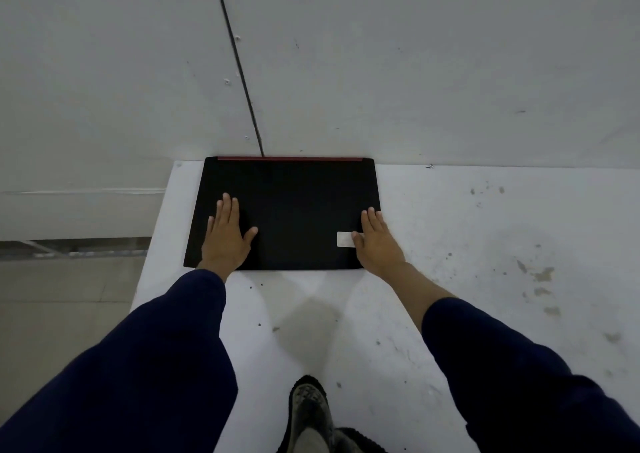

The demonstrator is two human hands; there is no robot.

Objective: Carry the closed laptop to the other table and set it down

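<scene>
A closed black laptop [294, 206] with a red strip along its far edge lies flat on a white table [467, 262], near the table's far left corner and against the wall. My left hand [227, 236] rests flat on the lid's left part, fingers together and pointing away. My right hand [375, 241] lies flat on the lid's right edge, its thumb touching a small white sticker [345, 239]. Neither hand curls around the laptop. Both arms wear dark blue sleeves.
A grey wall [415, 71] with a dark vertical seam stands right behind the table. The table's left edge drops to a tiled floor [62, 307]. A dark fuzzy object [308, 414] sits at the table's near edge. The tabletop is stained on the right.
</scene>
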